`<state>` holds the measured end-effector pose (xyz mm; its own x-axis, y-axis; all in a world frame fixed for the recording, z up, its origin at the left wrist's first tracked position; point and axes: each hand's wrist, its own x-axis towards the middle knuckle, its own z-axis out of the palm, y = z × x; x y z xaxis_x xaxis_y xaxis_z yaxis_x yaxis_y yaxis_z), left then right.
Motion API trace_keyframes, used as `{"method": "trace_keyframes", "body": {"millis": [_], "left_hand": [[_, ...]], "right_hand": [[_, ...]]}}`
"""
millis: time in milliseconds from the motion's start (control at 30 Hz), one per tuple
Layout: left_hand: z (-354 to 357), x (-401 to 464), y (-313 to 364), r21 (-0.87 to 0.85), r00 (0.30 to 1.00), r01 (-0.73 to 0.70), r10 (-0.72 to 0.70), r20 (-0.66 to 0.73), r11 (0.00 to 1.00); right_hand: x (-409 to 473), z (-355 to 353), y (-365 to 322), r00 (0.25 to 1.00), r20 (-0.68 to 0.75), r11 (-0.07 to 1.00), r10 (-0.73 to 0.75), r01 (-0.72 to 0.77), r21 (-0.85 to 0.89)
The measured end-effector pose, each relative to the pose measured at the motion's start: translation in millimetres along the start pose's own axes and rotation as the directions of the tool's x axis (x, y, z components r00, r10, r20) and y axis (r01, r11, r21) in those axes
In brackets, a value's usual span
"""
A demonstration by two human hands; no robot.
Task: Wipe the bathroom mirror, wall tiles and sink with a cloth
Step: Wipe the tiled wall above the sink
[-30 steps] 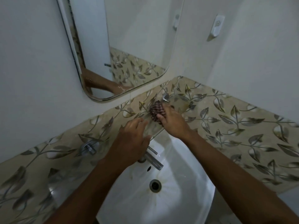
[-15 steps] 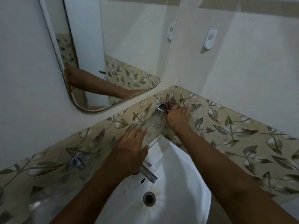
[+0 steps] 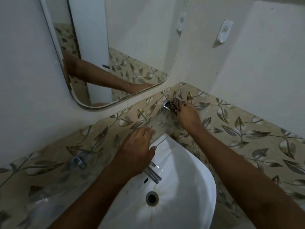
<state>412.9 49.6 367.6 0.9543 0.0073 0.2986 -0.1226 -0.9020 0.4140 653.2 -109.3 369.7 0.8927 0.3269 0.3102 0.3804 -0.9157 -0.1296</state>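
Observation:
My right hand [image 3: 188,117] grips a small dark patterned cloth [image 3: 174,105] and holds it against the leaf-patterned wall tiles [image 3: 247,129] in the corner, beside a chrome shelf bracket [image 3: 166,105]. A glass corner shelf [image 3: 160,125] juts out under it. My left hand [image 3: 137,149] lies on the shelf's front edge with fingers spread and straight, above the white sink [image 3: 189,171]. The mirror [image 3: 115,47] hangs on the left wall and reflects an arm.
A chrome tap [image 3: 152,175] points into the basin, with the drain [image 3: 152,198] below it. A second chrome bracket [image 3: 77,160] is fixed to the tiles at the left. A white plastic hook [image 3: 223,31] sticks to the right wall.
My right hand has slid the cloth up and back along the shelf into the wall corner by the bracket. My left hand stays on the shelf edge. The view has tilted upward.

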Motion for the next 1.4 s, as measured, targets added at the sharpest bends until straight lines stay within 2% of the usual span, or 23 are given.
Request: {"method": "trace_keyframes", "body": {"millis": [100, 167, 300, 433, 567, 667, 833, 967, 1133, 1233, 1300, 1400], "left_hand": [[1, 3, 0, 0.015, 1.000, 0.001, -0.002, 0.010, 1.000], [2, 6, -1, 0.027, 1.000, 0.000, -0.001, 0.021, 1.000], [2, 9, -3, 0.025, 1.000, 0.003, -0.004, 0.031, 1.000], [6, 6, -1, 0.042, 1.000, -0.009, 0.008, 0.023, 0.999], [6, 5, 0, 0.049, 1.000, 0.000, 0.000, 0.007, 0.999], [4, 0, -1, 0.036, 1.000, -0.008, 0.008, -0.002, 0.999], [-2, -12, -9, 0.008, 0.999, 0.000, 0.000, -0.044, 1.000], [-6, -19, -14, 0.024, 0.996, -0.016, 0.018, -0.086, 1.000], [-7, -20, -15, 0.009, 0.997, 0.022, -0.021, -0.074, 1.000], [-8, -19, -13, 0.007, 0.998, 0.012, -0.012, -0.056, 1.000], [-11, -19, -12, 0.013, 0.998, 0.012, -0.011, -0.055, 1.000], [-18, -24, -9, 0.025, 0.998, 0.038, -0.037, -0.053, 0.999]], "right_hand": [[3, -2, 14, 0.997, 0.029, 0.993, -0.069, 0.071, -0.094], [16, -3, 19, 0.998, 0.068, 0.991, -0.015, 0.024, -0.134], [21, -2, 7, 0.993, 0.076, 0.994, 0.085, -0.080, -0.070], [6, 2, 9, 0.999, 0.044, 0.999, -0.001, 0.002, -0.034], [7, 2, 19, 0.997, 0.055, 0.982, -0.052, 0.061, -0.177], [21, 3, 16, 0.995, 0.102, 0.970, 0.025, 0.000, -0.243], [11, 7, 13, 0.988, 0.116, 0.979, 0.100, -0.076, -0.190], [-25, -2, -5, 0.996, 0.084, 0.994, 0.007, 0.002, -0.110], [-98, -13, -21, 0.992, -0.042, 0.989, -0.119, 0.122, 0.082], [-96, -3, -9, 0.984, -0.104, 0.989, -0.148, 0.146, -0.020], [-73, 0, 1, 0.993, -0.071, 0.989, -0.098, 0.090, -0.114], [-39, 2, 15, 1.000, -0.003, 0.996, 0.030, -0.031, -0.084]]}}
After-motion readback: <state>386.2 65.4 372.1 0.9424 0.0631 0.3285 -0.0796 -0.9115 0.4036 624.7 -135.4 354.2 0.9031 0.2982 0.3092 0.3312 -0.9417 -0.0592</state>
